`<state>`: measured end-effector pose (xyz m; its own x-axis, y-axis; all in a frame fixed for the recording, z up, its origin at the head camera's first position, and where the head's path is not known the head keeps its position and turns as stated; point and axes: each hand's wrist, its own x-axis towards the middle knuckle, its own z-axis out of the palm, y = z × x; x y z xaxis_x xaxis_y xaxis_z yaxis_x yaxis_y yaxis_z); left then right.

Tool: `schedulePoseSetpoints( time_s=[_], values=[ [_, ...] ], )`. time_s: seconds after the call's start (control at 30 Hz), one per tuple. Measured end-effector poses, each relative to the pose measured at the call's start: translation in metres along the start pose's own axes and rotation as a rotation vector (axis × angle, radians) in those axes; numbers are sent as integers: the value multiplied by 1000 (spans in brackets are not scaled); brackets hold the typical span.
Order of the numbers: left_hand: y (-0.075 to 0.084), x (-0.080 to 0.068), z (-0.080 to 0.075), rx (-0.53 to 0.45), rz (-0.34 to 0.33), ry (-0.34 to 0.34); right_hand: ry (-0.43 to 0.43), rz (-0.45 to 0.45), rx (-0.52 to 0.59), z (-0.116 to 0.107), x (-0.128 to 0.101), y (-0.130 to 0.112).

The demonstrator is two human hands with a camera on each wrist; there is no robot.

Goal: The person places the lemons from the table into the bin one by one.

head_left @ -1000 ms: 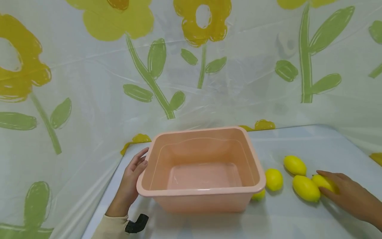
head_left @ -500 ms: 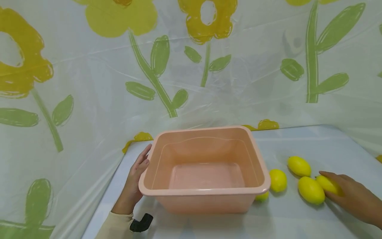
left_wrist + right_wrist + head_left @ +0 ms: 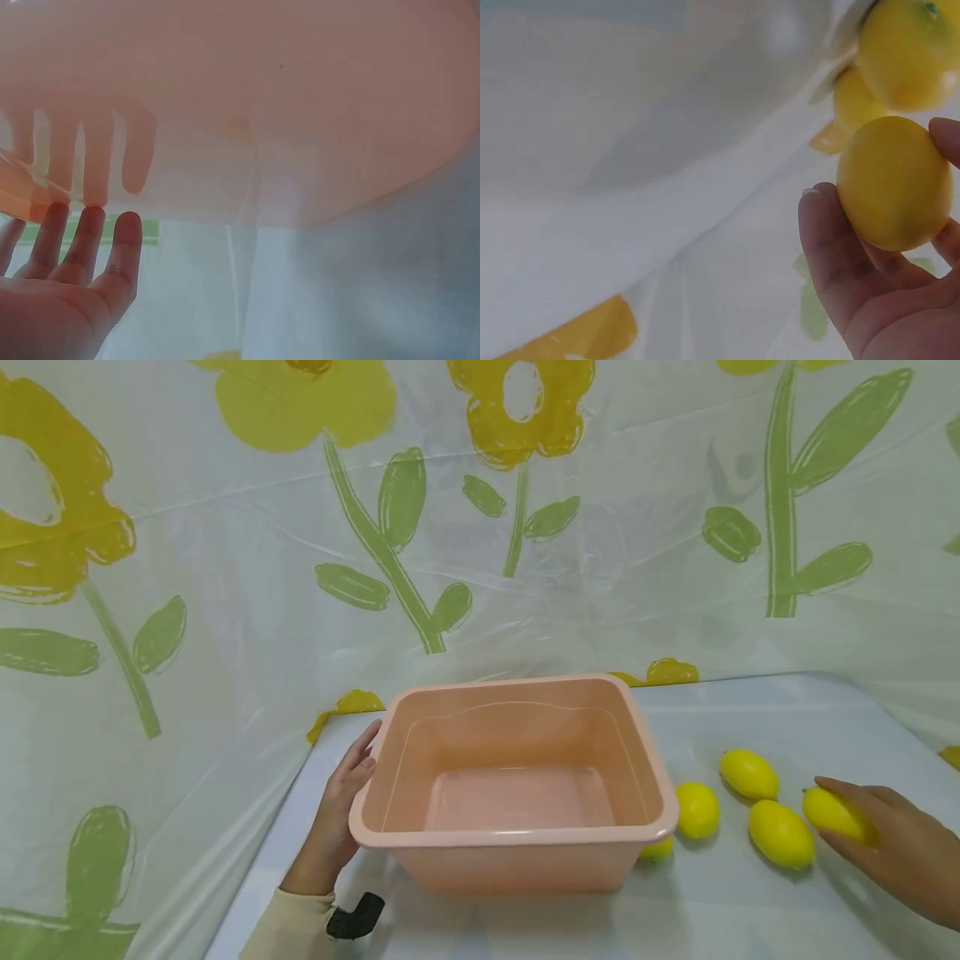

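A pink plastic basin (image 3: 517, 837) stands on the table. Against its left side rests my left hand (image 3: 335, 814), fingers extended. In the left wrist view, the left hand's fingertips (image 3: 129, 225) touch the basin's outer wall (image 3: 337, 112). On the right, my right hand (image 3: 896, 839) grips a yellow lemon (image 3: 836, 814) between thumb and fingers. The right wrist view shows that same lemon (image 3: 895, 184) clasped by the right hand (image 3: 885, 300). Left of the right hand lie loose lemons: a near one (image 3: 782, 835), a far one (image 3: 749, 774) and one beside the basin (image 3: 697, 810).
Another lemon (image 3: 656, 850) is partly hidden behind the basin's right corner. The pale table (image 3: 735, 718) ends at the back against a flower-printed curtain (image 3: 600, 610). A black strap end (image 3: 356, 917) sticks out at the left wrist.
The right hand has drawn its lemon slightly right and up, apart from the neighbouring lemon it stood against. The left hand stays at the basin. The head view has shifted slightly.
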<state>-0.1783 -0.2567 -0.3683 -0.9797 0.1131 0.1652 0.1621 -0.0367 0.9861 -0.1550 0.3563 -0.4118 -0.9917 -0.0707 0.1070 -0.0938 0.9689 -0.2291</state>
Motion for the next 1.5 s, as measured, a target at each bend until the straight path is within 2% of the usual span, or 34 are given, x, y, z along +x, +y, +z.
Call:
schedulePoseSetpoints(
  time_s=[0.2, 0.43, 0.77, 1.0, 1.27, 1.5],
  values=[
    [1, -1, -3, -2, 4, 3, 38, -33, -5, -8, -3, -18],
    [0, 0, -3, 13, 11, 11, 129, -86, -19, -18, -10, -47],
    [-2, 1, 0, -4, 23, 15, 217, -176, 7, -28, -17, -75],
    [-5, 2, 2, -8, 25, 14, 247, -203, 18, -33, -21, -91],
    [-4, 0, 3, 4, 31, 13, 384, -359, 89, -47, -23, -108],
    [-2, -1, 2, 10, 33, 10, 422, -446, 97, -59, -20, -129]
  ],
)
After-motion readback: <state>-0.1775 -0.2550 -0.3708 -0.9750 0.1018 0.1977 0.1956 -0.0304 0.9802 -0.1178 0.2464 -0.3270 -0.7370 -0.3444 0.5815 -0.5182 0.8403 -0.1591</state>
